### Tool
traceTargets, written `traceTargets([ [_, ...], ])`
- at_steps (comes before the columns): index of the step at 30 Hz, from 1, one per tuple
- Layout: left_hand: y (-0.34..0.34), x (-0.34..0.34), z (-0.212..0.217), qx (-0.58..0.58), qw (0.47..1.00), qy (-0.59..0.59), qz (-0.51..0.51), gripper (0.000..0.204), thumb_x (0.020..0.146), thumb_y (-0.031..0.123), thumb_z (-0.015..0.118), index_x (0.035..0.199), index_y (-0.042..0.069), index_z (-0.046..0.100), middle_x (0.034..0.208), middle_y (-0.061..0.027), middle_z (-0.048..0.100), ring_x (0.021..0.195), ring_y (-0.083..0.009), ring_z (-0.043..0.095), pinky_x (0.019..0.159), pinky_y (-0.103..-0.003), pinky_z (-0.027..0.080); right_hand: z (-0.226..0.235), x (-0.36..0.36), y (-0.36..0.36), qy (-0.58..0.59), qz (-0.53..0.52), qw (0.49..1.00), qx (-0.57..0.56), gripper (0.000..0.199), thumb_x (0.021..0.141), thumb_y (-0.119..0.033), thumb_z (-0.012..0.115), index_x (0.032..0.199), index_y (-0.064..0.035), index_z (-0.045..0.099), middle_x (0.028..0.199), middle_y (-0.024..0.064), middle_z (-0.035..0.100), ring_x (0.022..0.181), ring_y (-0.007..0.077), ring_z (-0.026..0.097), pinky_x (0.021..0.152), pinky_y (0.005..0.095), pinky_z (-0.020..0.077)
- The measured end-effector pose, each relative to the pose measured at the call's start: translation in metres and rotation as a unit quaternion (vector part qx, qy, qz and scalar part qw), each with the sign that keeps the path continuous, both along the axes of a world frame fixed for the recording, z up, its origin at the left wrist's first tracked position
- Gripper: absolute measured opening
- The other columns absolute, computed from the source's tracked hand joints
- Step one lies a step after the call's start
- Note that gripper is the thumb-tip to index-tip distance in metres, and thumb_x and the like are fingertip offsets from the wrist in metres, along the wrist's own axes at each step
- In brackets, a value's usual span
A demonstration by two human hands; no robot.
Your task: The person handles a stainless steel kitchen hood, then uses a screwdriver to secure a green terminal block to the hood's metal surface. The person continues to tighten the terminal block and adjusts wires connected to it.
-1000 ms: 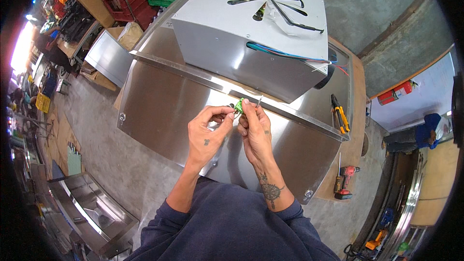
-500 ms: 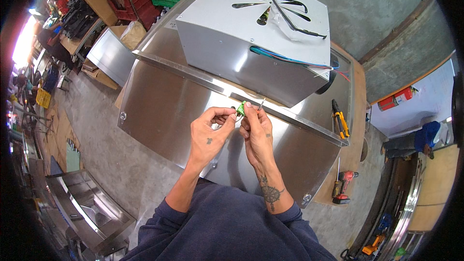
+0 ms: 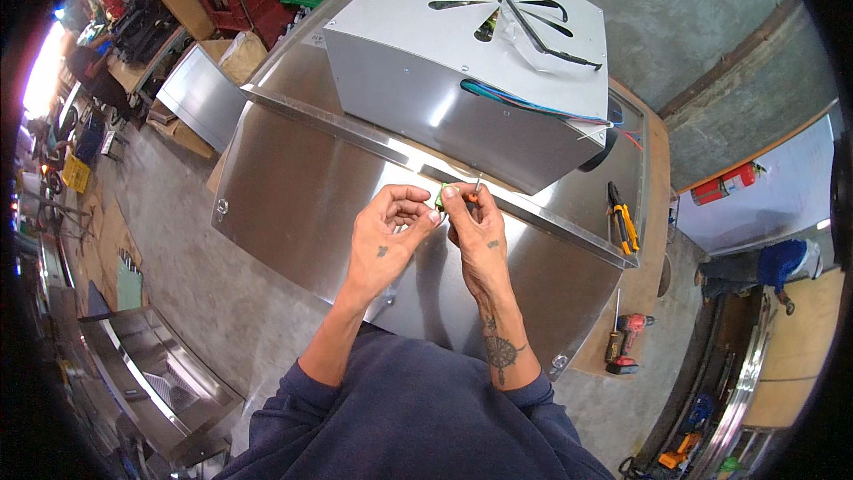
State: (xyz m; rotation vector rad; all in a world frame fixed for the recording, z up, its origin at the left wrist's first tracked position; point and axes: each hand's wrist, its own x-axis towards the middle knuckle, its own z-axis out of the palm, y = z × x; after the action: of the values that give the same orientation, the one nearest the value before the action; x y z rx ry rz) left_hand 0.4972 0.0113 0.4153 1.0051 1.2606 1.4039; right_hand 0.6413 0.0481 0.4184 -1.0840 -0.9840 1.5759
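In front of my chest, over the steel sheet-metal panel [image 3: 302, 187], both hands meet at a small green connector block [image 3: 441, 198]. My left hand [image 3: 380, 236] pinches its left side with thumb and forefinger, the other fingers curled. My right hand [image 3: 480, 236] grips the block from the right between thumb and forefinger. Also tucked in the right fingers is a small screwdriver [image 3: 473, 198], its orange handle partly showing and its thin metal shaft pointing up. The fingertips cover much of the block, and I cannot make out whether a wire is in it.
Beyond my hands stands a large grey metal box [image 3: 462, 80] with blue wires [image 3: 515, 102] from a slot and black-framed glasses [image 3: 542, 36] on top. Pliers [image 3: 622, 218], a long screwdriver [image 3: 614, 338] and a red drill [image 3: 629, 342] lie at right. A bent-over person [image 3: 773, 262] is farther right.
My right fingers have shifted on the screwdriver, so its orange handle now shows. The green block is more covered by my fingertips. The person at far right has moved slightly.
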Motion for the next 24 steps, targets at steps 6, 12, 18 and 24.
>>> traceTargets([
  [6, 0.002, 0.001, -0.001, 0.001, 1.000, -0.008, -0.008, 0.032, 0.094, 0.001, 0.079, 0.121, -0.002, 0.061, 0.097, -0.0063, 0.071, 0.094, -0.0105, 0.067, 0.087, -0.027, 0.056, 0.003, 0.005, 0.002, -0.035, 0.017, 0.999, -0.006, 0.031, 0.104, -0.030, 0.072, 0.117, -0.0032, 0.066, 0.103, 0.0035, 0.065, 0.098, 0.0107, 0.057, 0.089, 0.0268, 0.0461],
  [12, 0.000, 0.003, 0.005, 0.004, 0.999, 0.033, -0.012, 0.034, 0.093, 0.002, 0.079, 0.122, -0.002, 0.061, 0.097, -0.0058, 0.071, 0.092, -0.0103, 0.067, 0.086, -0.027, 0.055, 0.001, 0.006, -0.001, -0.032, 0.014, 0.999, -0.002, 0.029, 0.105, -0.028, 0.071, 0.118, -0.0027, 0.065, 0.102, 0.0026, 0.064, 0.096, 0.0092, 0.056, 0.086, 0.0254, 0.0460],
  [18, -0.001, 0.002, -0.001, 0.025, 1.000, 0.014, -0.008, 0.034, 0.094, 0.002, 0.079, 0.123, -0.002, 0.061, 0.099, -0.0051, 0.070, 0.093, -0.0100, 0.065, 0.087, -0.028, 0.055, 0.009, 0.008, -0.002, -0.070, 0.050, 0.996, 0.024, 0.028, 0.104, -0.027, 0.071, 0.117, -0.0023, 0.065, 0.099, 0.0009, 0.062, 0.090, 0.0080, 0.054, 0.081, 0.0245, 0.0456],
  [24, 0.000, -0.003, -0.002, 0.006, 0.999, 0.010, -0.047, 0.032, 0.095, 0.002, 0.077, 0.123, -0.002, 0.063, 0.103, -0.0048, 0.069, 0.097, -0.0097, 0.065, 0.088, -0.028, 0.055, 0.004, 0.008, 0.001, -0.057, 0.048, 0.997, 0.000, 0.028, 0.104, -0.028, 0.072, 0.115, -0.0030, 0.067, 0.101, 0.0016, 0.064, 0.092, 0.0084, 0.055, 0.084, 0.0252, 0.0454],
])
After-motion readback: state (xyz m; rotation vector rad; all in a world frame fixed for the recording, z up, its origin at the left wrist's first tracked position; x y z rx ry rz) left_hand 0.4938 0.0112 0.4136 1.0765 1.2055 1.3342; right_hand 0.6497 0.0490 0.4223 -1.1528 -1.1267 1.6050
